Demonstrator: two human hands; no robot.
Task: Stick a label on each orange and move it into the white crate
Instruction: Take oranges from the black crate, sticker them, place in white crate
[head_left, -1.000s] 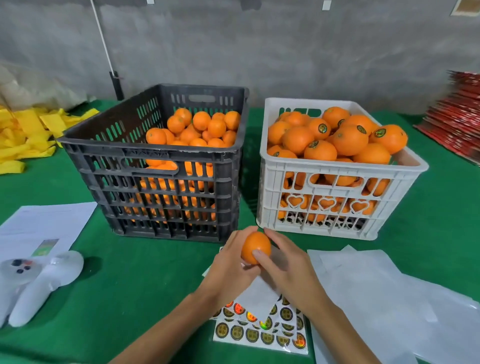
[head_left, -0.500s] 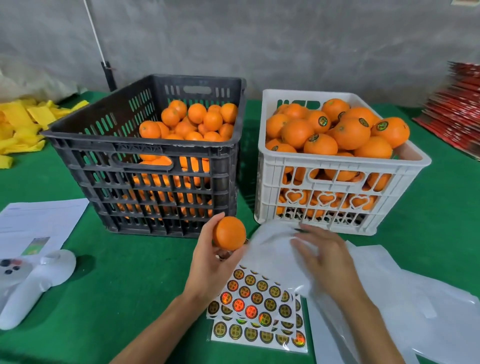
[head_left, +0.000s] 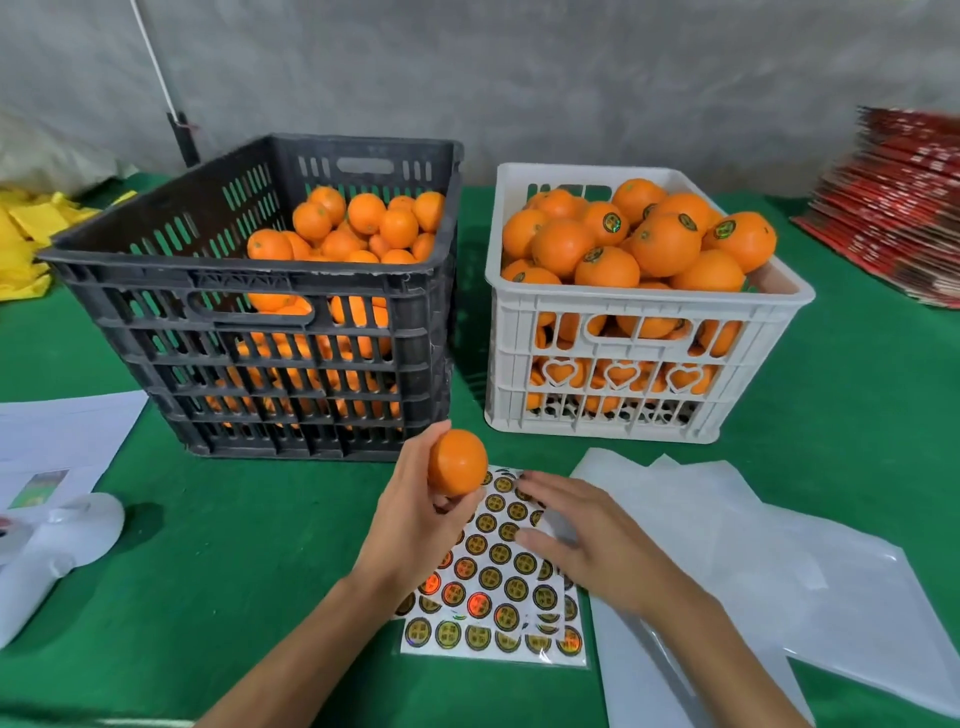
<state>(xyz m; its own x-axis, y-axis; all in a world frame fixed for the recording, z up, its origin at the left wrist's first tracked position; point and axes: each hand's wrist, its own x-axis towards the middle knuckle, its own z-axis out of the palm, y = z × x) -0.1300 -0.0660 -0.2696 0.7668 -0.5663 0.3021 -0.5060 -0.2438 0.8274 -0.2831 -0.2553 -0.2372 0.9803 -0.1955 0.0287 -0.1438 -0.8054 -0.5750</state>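
My left hand grips an unlabelled orange just above the top of the label sheet, which lies on the green table and carries several round gold stickers. My right hand lies over the sheet's right side with fingers spread and relaxed, their tips touching the stickers. Behind stand the black crate, part full of plain oranges, and the white crate, piled high with labelled oranges.
Translucent white plastic sheets lie to the right of the labels. A white controller and a paper sit at the left. Yellow bags lie far left, a red stack far right.
My right hand has let go of the orange, pushed a plastic sheet aside to the right and come down on the uncovered label sheet. My left hand keeps holding the orange.
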